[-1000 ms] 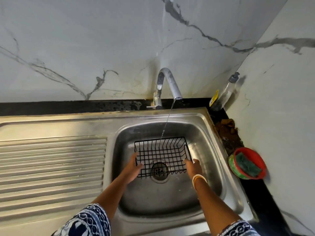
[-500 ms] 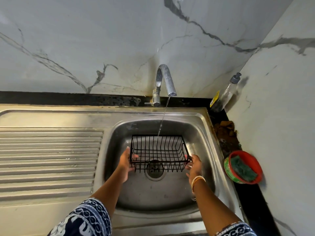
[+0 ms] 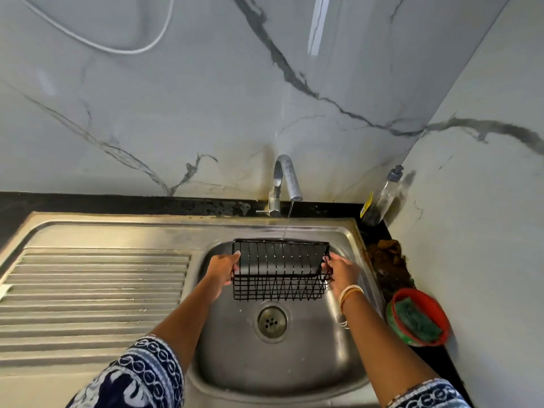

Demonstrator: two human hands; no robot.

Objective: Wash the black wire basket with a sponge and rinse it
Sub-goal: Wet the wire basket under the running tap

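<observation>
I've got the basket (image 3: pixel 279 269) lifted over the sink (image 3: pixel 338 363) bowl, tipped on edge, top rim right under the thin stream from the tap (image 3: pixel 284 184). Left hand (image 3: pixel 222 269) grips the left end w/ fingers curled on the wire; right hand (image 3: pixel 341 272) pinches the right end the same way.

Risks, imo: wire's thin, wet and prob. slick, so it could slip out of my fingers and clatter onto the drain (image 3: pixel 272 321). Stream is narrow, hits only one spot on the rim, so unless I turn it, most wires stay unrinsed. Tilt could also throw spray toward the wall.

Basket: black coated wire, rectangular, open grid, rigid, light-looking. Sink: brushed steel, rounded bowl, ribbed drainboard on the left. Sponge (image 3: pixel 418 319), green and rough-looking, sits in a red bowl (image 3: pixel 441 307) on the counter to the right, well apart from my hands.
</observation>
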